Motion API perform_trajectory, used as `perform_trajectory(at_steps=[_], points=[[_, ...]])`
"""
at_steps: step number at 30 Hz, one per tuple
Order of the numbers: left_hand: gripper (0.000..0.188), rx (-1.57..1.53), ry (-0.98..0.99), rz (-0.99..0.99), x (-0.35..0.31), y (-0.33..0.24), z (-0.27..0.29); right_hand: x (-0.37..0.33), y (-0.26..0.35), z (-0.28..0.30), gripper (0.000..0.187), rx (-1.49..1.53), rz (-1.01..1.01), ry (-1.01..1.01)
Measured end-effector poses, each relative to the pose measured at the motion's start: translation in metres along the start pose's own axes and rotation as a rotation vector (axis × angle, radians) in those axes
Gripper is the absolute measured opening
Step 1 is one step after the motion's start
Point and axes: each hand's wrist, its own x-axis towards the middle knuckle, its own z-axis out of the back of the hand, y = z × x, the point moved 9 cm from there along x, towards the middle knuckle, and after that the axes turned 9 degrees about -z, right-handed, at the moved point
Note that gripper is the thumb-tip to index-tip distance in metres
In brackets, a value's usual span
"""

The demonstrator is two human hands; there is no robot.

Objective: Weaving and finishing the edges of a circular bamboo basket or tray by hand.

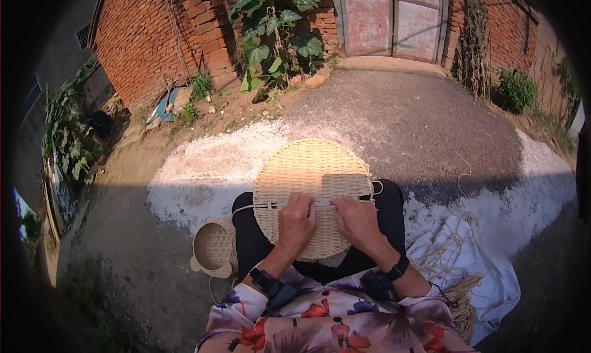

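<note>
A round woven straw-coloured mat rests across my lap, its far half in sunlight. A narrow slit with dark gaps crosses it, and a cord comes out at its left edge. Another loop of cord sticks out at the right edge. My left hand is closed over the slit, fingers curled down at the weave. Facing it, my right hand is closed too, its fingertips pressed together at the slit. A short pale strip shows between the hands. What the fingertips grip is hidden.
A small round woven basket with ear-like flaps lies on its side by my left leg. To my right, a white sheet holds tangled cord and a bundle of cord. Ahead are a brick wall and a faded door.
</note>
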Motion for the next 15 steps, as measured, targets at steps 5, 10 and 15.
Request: perform_trajectory(at_steps=[5, 10, 15], points=[[0.011, -0.026, 0.081, 0.023, 0.0, 0.001, -0.011, 0.006, 0.002, -0.007, 0.011, -0.005, -0.003, 0.023], [0.012, -0.104, 0.129, 0.053, -0.001, 0.006, -0.024, 0.005, 0.002, -0.005, 0.013, -0.009, -0.007, 0.049], [0.025, -0.356, 0.262, 0.225, -0.005, 0.025, -0.048, 0.007, -0.003, -0.001, 0.014, 0.069, -0.019, -0.002]])
